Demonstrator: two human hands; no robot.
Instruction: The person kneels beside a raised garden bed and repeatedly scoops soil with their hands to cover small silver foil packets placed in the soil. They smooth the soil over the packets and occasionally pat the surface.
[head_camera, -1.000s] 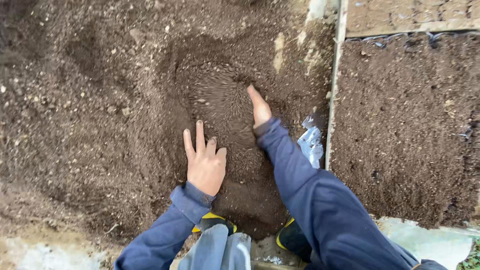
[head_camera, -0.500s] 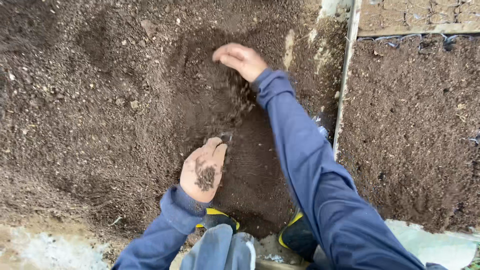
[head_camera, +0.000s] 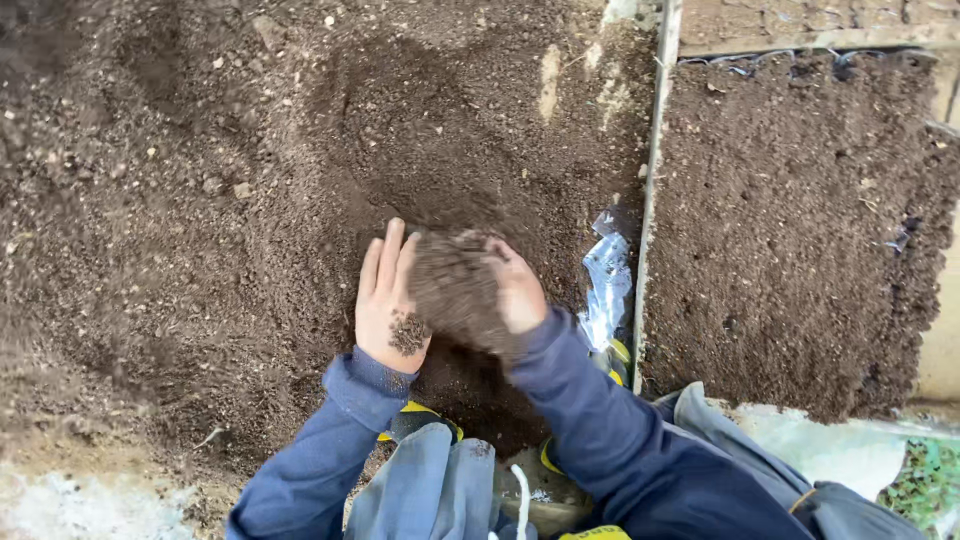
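My one view comes from the head camera, looking almost straight down from close above. The soil bed (head_camera: 200, 200) fills the frame from 9 to 12 o'clock; my knees sit at 6 o'clock.
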